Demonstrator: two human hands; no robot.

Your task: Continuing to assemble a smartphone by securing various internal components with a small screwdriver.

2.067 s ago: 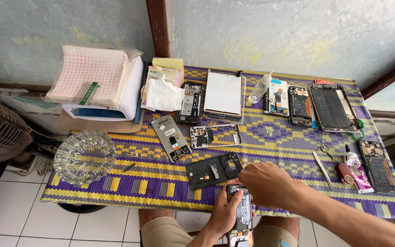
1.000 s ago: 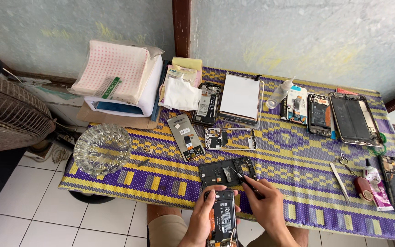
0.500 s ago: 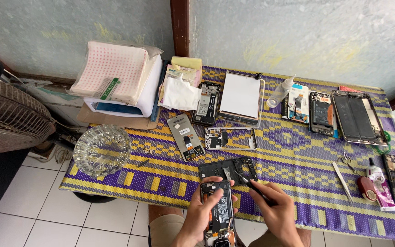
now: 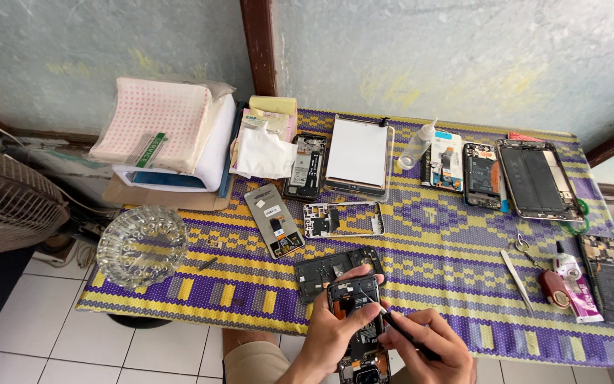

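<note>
Left hand [image 4: 332, 331] clasps opened phone [image 4: 357, 323]; right hand [image 4: 428, 345], pinching a screwdriver [image 4: 396, 323], has now brought its tip from 3 o'clock onto the phone's upper board.

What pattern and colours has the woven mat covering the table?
The woven mat shows purple and yellow geometric patterning, in the head view.

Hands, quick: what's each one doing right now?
Left hand: closed around the opened phone.
Right hand: closed on a thin dark tool, tip at the phone.
</note>
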